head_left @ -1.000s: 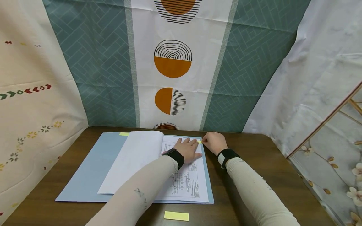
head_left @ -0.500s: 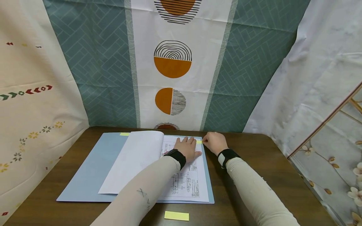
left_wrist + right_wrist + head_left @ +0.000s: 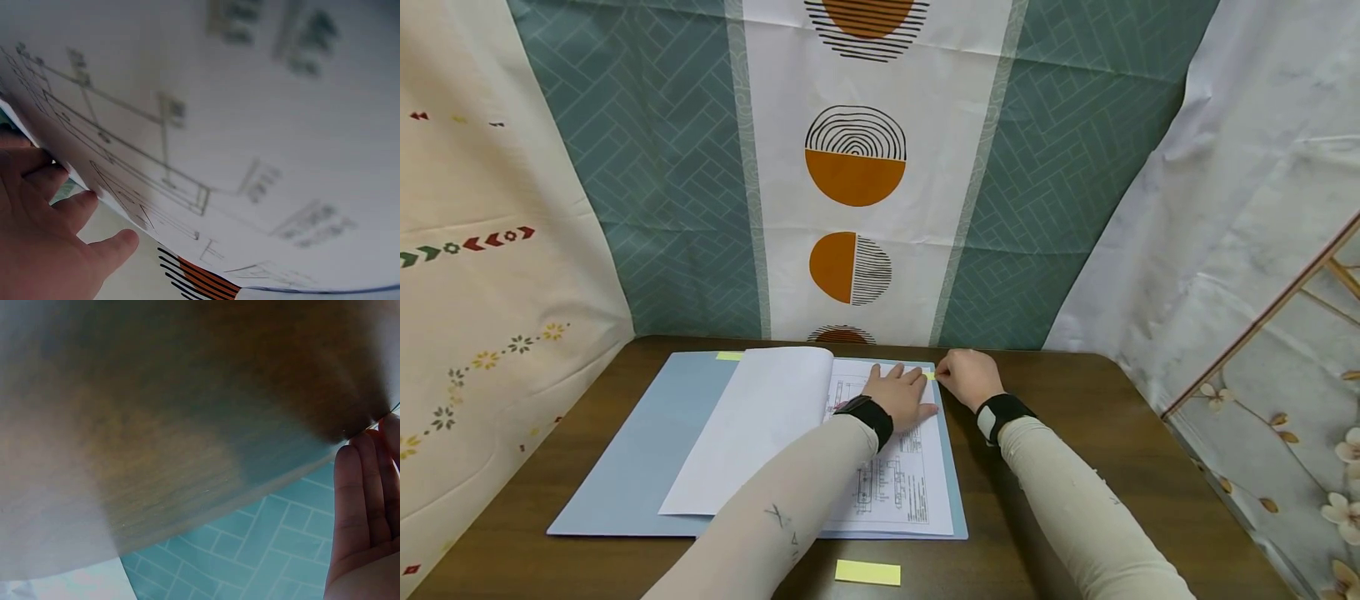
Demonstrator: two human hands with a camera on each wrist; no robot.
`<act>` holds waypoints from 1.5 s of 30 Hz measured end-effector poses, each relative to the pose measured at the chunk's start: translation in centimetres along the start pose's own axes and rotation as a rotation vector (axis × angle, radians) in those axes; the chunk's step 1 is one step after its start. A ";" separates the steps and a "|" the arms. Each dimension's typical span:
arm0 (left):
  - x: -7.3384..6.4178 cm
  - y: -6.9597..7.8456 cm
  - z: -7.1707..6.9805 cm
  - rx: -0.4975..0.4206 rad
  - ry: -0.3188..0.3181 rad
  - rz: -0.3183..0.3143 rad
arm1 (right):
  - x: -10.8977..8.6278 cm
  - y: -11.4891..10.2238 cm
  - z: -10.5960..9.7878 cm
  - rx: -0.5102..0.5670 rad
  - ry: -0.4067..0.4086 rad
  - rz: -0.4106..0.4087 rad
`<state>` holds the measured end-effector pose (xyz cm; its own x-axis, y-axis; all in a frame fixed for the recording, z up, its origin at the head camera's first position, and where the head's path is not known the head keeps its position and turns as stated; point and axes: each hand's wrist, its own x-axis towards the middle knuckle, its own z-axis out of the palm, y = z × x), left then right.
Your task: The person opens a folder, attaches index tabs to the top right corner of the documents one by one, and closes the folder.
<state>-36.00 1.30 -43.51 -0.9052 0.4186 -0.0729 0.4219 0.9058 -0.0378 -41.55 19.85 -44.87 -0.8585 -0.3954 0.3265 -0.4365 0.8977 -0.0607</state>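
A light blue folder (image 3: 632, 475) lies open on the table. My left hand (image 3: 897, 400) rests with spread fingers on the upper part of a printed drawing sheet (image 3: 917, 483) on the folder's right side. At that sheet's upper right edge, a yellow sticky note (image 3: 930, 376) sticks out toward my right hand (image 3: 972, 379), whose thumb and fingers pinch its outer end. Turned pages (image 3: 745, 433) lie to the left, their white backs showing. In the right wrist view the bunched fingertips are at the frame's edge and the note itself is hidden.
Another yellow sticky strip (image 3: 868, 573) lies on the brown table (image 3: 1097, 467) in front of the folder. A yellow tab (image 3: 729, 356) shows at the folder's top left. Patterned cloth (image 3: 857, 275) hangs behind the table's far edge.
Both hands keep nearly the same places. The left fingers shift slightly on the sheet, and a little less of the yellow note shows between the hands than half a second ago.
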 end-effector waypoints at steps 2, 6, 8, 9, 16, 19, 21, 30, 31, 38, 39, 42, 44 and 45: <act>-0.1 -0.2 -0.1 -0.004 0.001 -0.012 | 0.0 -0.1 0.0 0.001 0.006 -0.003; -0.8 -0.7 -0.7 -0.023 0.009 -0.025 | 0.2 -0.4 -0.1 0.001 0.019 -0.010; -1.1 -0.9 -0.9 -0.036 0.012 -0.027 | 0.2 -0.5 -0.1 -0.001 0.022 -0.013; -1.2 -1.0 -1.0 -0.042 0.013 -0.027 | 0.2 -0.5 -0.2 -0.002 0.023 -0.013; -1.5 -1.2 -1.5 -0.040 0.023 -0.032 | 0.3 -0.8 -0.5 -0.006 0.015 -0.006; -1.5 -1.2 -1.4 -0.040 0.019 -0.040 | 0.3 -0.9 -0.5 -0.004 0.007 0.004; -1.5 -1.1 -1.4 -0.040 0.016 -0.047 | 0.3 -1.0 -0.5 -0.001 0.002 0.010; -0.3 -1.5 -0.2 -0.008 -0.010 -0.072 | 0.2 -1.2 -0.7 0.022 -0.027 0.014; -0.3 -1.6 -0.2 -0.007 -0.007 -0.070 | 0.2 -1.2 -0.8 0.023 -0.029 0.012; -1.7 -1.9 -0.7 0.003 0.022 -0.059 | -0.2 -1.4 -1.0 -0.004 -0.038 -0.036; -2.1 -2.0 -0.9 0.009 0.033 -0.056 | -0.3 -1.3 -1.0 -0.009 -0.039 -0.041; -3.2 -2.3 -1.1 0.018 0.053 -0.041 | -0.7 -1.3 -0.9 -0.014 -0.038 -0.042; -3.9 -2.6 -1.2 0.014 0.062 -0.032 | -1.0 -1.4 -1.0 -0.013 -0.027 -0.051; -4.3 -2.7 -1.3 0.015 0.061 -0.032 | -1.1 -1.4 -1.0 -0.014 -0.022 -0.059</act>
<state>-33.34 -2.84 -41.81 -0.9193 0.3933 -0.0107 0.3933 0.9178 -0.0538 -39.68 19.21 -44.18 -0.8369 -0.4520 0.3088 -0.4832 0.8751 -0.0285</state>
